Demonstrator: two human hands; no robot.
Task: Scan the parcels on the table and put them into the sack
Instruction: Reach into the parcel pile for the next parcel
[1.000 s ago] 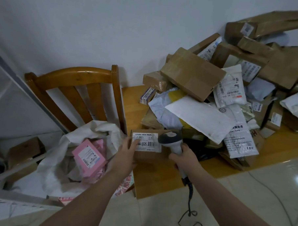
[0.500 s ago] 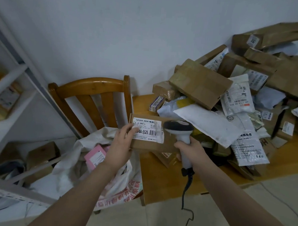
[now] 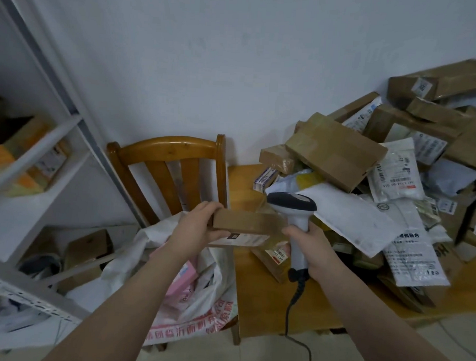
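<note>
Two hands, two separate grips. My left hand (image 3: 199, 229) is wrapped round the left end of the small brown cardboard box (image 3: 247, 225). My right hand (image 3: 310, 247) is clenched on the handle of the white handheld barcode scanner with the dark head (image 3: 291, 204). The box hangs in the air over the left edge of the orange-brown wooden table (image 3: 256, 295), just beside the scanner and up and to the right of the white woven sack with red print (image 3: 209, 302), which slumps on the wooden slat-backed chair (image 3: 178, 156).

My first worry is the hold. I have the box by one end only, so its free end could dip and twist out of my fingers as I swing it left. The sack's mouth looks crumpled and half folded over the pale pink carton (image 3: 185, 277) inside. A careless drop could land on the rim and slide off to the floor.

The white label (image 3: 246, 238) faces down and towards me, away from the scanner's nose. I cannot tell whether it was read, and an unread box could end up bagged.

The heap of brown boxes and white mailers (image 3: 394, 187) leans close to my right wrist, and the large white padded envelope (image 3: 352, 220) sits nearest. A nudge from the scanner, or a tug on its black cable (image 3: 290, 308), might bring parcels sliding down
</note>
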